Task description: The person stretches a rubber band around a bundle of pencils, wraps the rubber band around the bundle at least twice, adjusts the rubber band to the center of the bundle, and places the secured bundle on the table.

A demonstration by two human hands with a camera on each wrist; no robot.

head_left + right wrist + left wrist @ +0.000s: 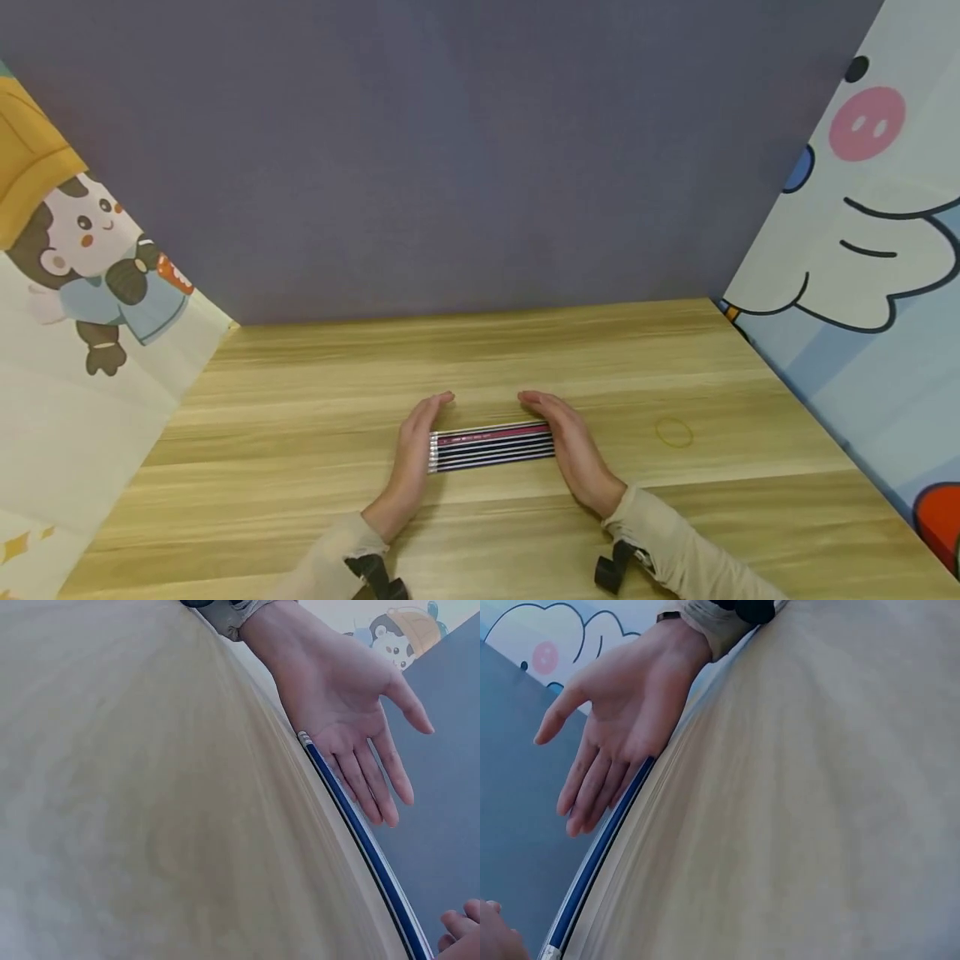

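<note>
Several pencils point(491, 447) lie side by side on the wooden table, mostly dark blue with one reddish-pink one near the far side. Their silvery ferrule ends line up at the left. My left hand point(412, 446) stands on edge with straight fingers, its palm against those ends. At the opposite ends my right hand point(573, 446) stands the same way, palm facing inward. In the left wrist view the nearest blue pencil point(604, 855) runs toward the right palm; the right wrist view shows its ferrule end point(304, 738) at the left palm.
A thin yellow rubber band point(674, 432) lies on the table point(300, 400) to the right of my right hand. A grey-blue panel point(465, 167) rises behind the table. Cartoon-printed walls point(885, 250) stand at both sides.
</note>
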